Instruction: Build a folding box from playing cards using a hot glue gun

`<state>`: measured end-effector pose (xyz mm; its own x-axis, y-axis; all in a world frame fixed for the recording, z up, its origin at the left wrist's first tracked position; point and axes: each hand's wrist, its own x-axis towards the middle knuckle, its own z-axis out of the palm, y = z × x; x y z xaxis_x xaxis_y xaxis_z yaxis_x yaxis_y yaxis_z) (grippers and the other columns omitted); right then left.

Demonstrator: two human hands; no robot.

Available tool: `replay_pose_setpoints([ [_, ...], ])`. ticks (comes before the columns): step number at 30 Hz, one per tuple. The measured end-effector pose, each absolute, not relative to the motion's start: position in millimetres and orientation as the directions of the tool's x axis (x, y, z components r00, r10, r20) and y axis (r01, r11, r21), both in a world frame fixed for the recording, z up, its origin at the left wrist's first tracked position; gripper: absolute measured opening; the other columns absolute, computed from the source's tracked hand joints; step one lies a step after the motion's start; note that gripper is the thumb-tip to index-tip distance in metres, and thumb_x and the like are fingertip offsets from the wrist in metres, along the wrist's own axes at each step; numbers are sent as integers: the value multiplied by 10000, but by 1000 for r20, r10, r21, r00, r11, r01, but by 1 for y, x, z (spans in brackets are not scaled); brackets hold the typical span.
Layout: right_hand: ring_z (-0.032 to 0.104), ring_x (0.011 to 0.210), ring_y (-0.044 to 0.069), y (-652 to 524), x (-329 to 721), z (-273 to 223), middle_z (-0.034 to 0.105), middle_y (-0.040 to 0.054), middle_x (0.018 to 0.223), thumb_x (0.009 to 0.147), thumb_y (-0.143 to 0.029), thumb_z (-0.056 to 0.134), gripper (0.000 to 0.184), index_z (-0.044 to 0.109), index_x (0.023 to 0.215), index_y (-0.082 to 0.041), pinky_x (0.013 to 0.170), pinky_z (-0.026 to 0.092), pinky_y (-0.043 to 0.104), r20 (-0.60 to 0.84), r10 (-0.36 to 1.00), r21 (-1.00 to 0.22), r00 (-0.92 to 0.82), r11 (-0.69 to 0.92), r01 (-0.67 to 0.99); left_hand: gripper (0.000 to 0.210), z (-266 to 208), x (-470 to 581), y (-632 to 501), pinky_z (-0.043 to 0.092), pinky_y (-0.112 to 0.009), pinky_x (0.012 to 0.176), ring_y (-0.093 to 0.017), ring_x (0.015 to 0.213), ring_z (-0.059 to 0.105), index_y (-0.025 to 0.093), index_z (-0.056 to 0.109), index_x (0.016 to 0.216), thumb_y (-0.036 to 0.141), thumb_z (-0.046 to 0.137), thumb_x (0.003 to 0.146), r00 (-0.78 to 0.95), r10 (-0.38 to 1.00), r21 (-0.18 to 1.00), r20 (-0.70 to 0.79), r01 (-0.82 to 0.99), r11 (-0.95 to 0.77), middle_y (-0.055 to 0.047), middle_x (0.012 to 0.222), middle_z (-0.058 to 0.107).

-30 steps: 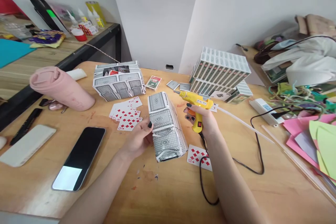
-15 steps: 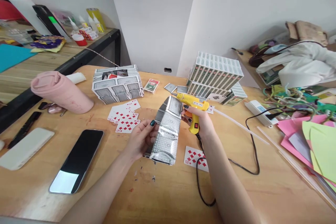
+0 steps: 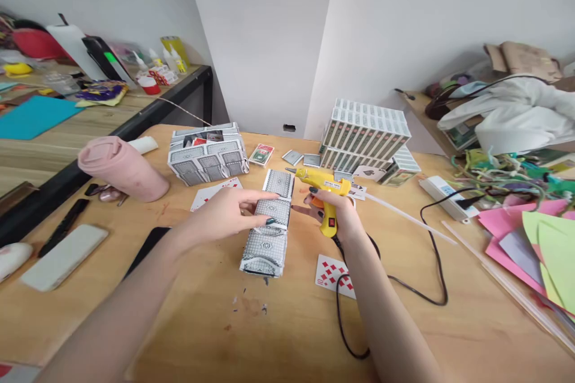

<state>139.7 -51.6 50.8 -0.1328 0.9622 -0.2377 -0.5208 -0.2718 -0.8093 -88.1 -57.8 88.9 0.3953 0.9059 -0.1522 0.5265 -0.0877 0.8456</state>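
A long box-like piece made of playing cards [image 3: 266, 245], grey patterned backs outward, lies lengthwise in front of me. My left hand [image 3: 227, 213] grips its left side, thumb and index finger resting on top and slightly apart; the other fingers are partly hidden. In my right hand [image 3: 338, 206] is a yellow hot glue gun [image 3: 324, 181], its nozzle pointing left above the piece's far end. A clear glue stick [image 3: 408, 217] sticks out of its back. Some of my right fingers reach toward the piece's right edge.
A larger card-covered box [image 3: 209, 158] stands behind left, near a pink tumbler [image 3: 123, 170]. Stacked card packs [image 3: 366, 131] rise at back right. The gun's black cord [image 3: 415, 287] loops over the table [image 3: 296, 335]. A phone [image 3: 146, 248] lies under my left forearm, a ten of diamonds [image 3: 330, 272] to the right.
The card piece has gone from tilted in my left hand to lying lower and further left. My left hand now reaches over its top. The glue gun has shifted slightly left.
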Motion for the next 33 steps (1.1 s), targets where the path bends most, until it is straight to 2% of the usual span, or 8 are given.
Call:
replay_pose_setpoints([
  [3,569,627,119,-53,141,53,618,-21,647,627,-216,737,183,671,797,-204,829,543,471,-235,963,-810,-128,-267,-522,440,110,-90,-48,386,-217,508,-126,521,553,281,695,1114,334,701,677,437,878,730,-195,662,-167,34,643,652],
  [5,574,620,118,-53,142,53,623,-24,668,620,-217,739,181,662,784,-209,844,538,481,-229,966,-806,-117,-256,-534,447,120,-92,-43,384,-210,514,-133,532,581,271,698,1098,312,705,652,463,858,696,-221,692,-195,45,605,644],
  [10,572,612,122,-54,144,52,631,-13,662,621,-224,737,151,666,753,-201,853,537,479,-233,962,-801,-141,-272,-533,449,128,-95,-36,394,-216,560,-147,573,627,231,663,1069,262,696,622,531,808,700,-254,678,-225,45,625,665],
  [13,569,594,119,-54,144,52,644,-6,671,635,-239,738,156,670,769,-198,854,531,489,-225,963,-813,-145,-268,-518,454,128,-94,-36,380,-221,558,-149,569,627,225,621,1087,252,666,636,549,791,665,-272,701,-258,49,630,660],
  [18,571,601,116,-54,145,56,646,-16,678,631,-219,749,189,676,804,-205,854,529,479,-238,961,-815,-139,-276,-510,422,125,-89,-41,353,-221,531,-138,519,602,223,595,1056,261,646,639,555,799,657,-232,695,-292,66,611,641],
  [22,583,631,121,-54,144,56,641,-17,677,623,-214,741,207,683,821,-206,843,533,479,-239,961,-810,-140,-277,-517,477,124,-87,-42,368,-226,544,-147,556,626,222,584,1129,276,642,659,553,800,641,-231,705,-303,48,654,667],
  [28,593,650,142,-55,141,54,649,3,687,639,-239,724,141,688,771,-202,815,539,468,-237,960,-825,-148,-279,-492,481,130,-83,-42,332,-241,508,-156,533,594,229,622,1121,267,648,642,535,808,576,-245,751,-323,44,597,648],
  [33,574,630,142,-54,142,53,643,8,655,639,-227,721,157,693,790,-195,804,540,463,-241,953,-815,-183,-301,-495,405,126,-80,-41,253,-282,476,-160,462,505,243,685,1009,241,665,604,551,810,508,-201,766,-394,28,523,582],
])
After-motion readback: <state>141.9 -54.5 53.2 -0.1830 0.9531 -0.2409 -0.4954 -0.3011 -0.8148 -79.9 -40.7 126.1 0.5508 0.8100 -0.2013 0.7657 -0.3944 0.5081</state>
